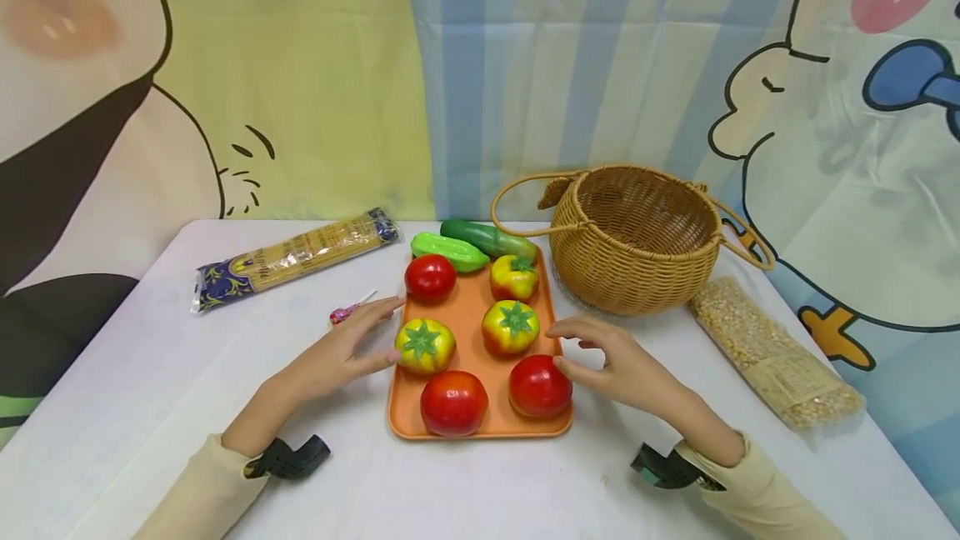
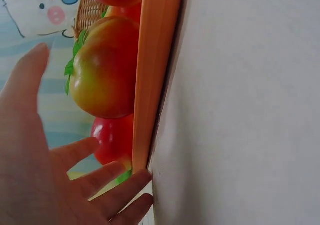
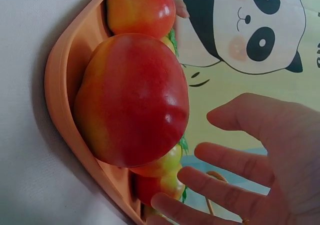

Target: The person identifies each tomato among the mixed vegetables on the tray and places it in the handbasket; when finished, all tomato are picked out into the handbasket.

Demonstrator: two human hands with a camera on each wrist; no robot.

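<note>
An orange tray (image 1: 468, 290) holds several red and yellow-green tomatoes, with a light green cucumber (image 1: 450, 252) and a dark green cucumber (image 1: 489, 240) at its far end. My left hand (image 1: 341, 357) is at the tray's left edge beside a yellow tomato (image 1: 425, 347), fingers spread and relaxed. At the right edge my right hand (image 1: 622, 363) is beside a red tomato (image 1: 540, 387), its fingers loosely bent around nothing. In the right wrist view a gap separates the right hand (image 3: 250, 170) from the large red tomato (image 3: 137, 100).
A wicker basket (image 1: 633, 269) stands at the back right, a bag of kernels (image 1: 776, 357) on its right. A noodle packet (image 1: 296, 259) lies at the back left, and a wrapped lollipop (image 1: 343, 313) lies near my left hand. A cartoon curtain (image 1: 525, 65) hangs behind.
</note>
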